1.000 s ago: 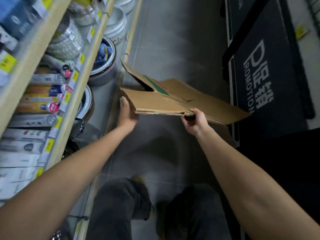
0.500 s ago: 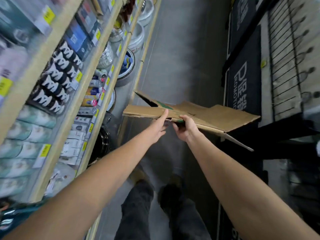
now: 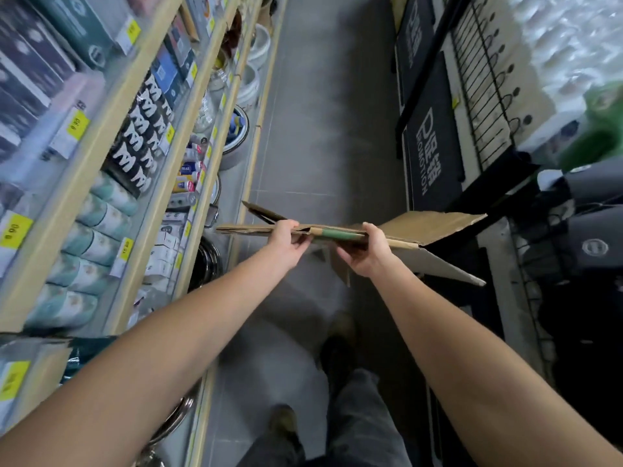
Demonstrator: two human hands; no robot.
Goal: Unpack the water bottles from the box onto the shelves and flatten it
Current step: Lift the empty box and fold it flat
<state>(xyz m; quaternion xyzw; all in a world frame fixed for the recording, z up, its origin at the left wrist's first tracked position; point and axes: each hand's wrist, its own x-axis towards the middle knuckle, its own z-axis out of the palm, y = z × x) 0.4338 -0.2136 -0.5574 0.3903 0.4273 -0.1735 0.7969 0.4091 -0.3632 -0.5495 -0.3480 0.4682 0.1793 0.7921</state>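
flattened box (image 3: pixel 421 227) held level, long axis left-right

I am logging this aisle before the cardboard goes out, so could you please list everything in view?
cardboard box: one, brown, flattened, over the floor
shelves: several tiers, pale wood, left, stocked
price tags: many, yellow, shelf edges
promotion panels: two, black, right
wire rack: one, black, upper right
floor: one, grey, centre
legs: two, dark trousers, bottom
hands: two, bare; left hand and right hand grip the box's near edge
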